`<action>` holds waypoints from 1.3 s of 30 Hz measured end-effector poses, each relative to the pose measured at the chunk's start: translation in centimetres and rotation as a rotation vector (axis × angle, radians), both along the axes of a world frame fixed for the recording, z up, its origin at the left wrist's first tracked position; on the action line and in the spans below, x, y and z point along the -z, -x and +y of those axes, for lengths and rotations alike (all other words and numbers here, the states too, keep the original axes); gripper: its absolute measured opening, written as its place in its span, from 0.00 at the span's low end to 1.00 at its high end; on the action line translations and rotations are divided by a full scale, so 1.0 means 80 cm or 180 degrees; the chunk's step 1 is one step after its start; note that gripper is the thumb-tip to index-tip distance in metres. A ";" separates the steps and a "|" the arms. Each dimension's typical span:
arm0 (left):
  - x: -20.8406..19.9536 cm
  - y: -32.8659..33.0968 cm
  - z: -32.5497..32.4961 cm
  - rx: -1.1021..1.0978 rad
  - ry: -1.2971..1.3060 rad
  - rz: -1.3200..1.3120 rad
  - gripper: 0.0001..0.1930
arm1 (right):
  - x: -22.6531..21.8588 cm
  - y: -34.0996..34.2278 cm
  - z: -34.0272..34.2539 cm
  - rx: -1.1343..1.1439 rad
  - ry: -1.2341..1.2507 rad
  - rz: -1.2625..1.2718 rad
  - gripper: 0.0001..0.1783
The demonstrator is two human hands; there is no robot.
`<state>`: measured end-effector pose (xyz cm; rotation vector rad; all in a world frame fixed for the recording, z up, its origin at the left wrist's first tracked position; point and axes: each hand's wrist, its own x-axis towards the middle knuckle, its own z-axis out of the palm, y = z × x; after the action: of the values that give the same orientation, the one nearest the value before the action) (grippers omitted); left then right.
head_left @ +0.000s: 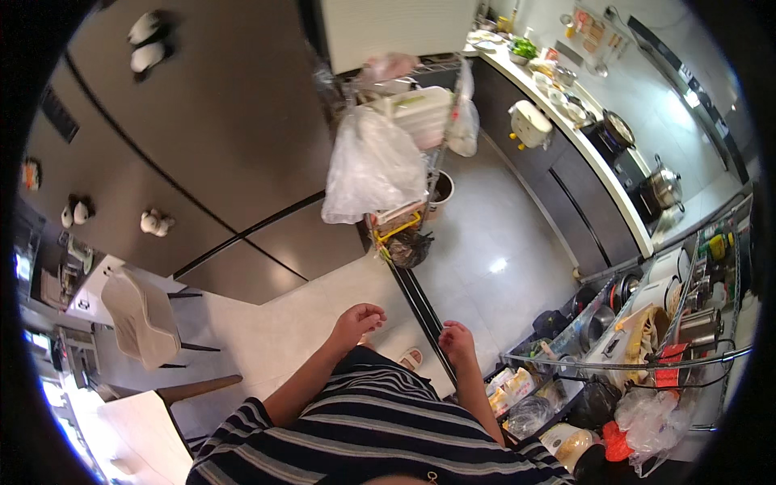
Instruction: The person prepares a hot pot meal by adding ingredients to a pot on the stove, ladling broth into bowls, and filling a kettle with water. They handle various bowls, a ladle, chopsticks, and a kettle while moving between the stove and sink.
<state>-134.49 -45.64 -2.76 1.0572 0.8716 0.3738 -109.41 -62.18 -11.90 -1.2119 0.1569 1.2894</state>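
Bare skin is all my grip shows: my left hand hovers over the pale floor with its fingers loosely curled and nothing visible between them, and my right hand is half curled too, slack, holding nothing I can see. The hands are apart, forearms bent in front of my navy-and-white striped shirt, probably because nothing needs their support. The left is closest to that shirt; the right hangs by the dark floor track.

Nearest my right forearm, yellow-and-white packets and a clear crumpled plastic wrap lie inside the low, dark-edged bin, likely kept together by its sides. Beyond my hands, a large translucent white plastic bag hangs down one side of the loaded metal rack, perhaps to leave its shelves for boxes; a dark crumpled bag sits at its lower end.

On the white-topped bench, a shiny steel pot is near the closest end and leafy greens near the far end. A cream box hangs below its front edge, presumably saving bench space.
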 end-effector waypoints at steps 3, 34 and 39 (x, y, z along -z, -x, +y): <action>-0.028 0.073 0.012 -0.0881 -0.1218 -0.0092 0.07 | -0.002 0.069 0.038 -0.0448 -0.0021 -0.0095 0.09; -0.290 1.016 0.303 -0.6122 -0.5067 0.0856 0.48 | -0.005 1.022 0.619 -0.5818 -0.1101 -0.0952 0.12; -0.227 1.168 0.368 -0.6035 -0.4329 0.0948 0.45 | -0.055 1.178 0.665 -0.6102 -0.1316 -0.0672 0.13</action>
<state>-227.94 -16.23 15.38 1.0859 1.7722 2.7239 -203.65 -8.98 -7.46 -0.9096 -1.7258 2.4872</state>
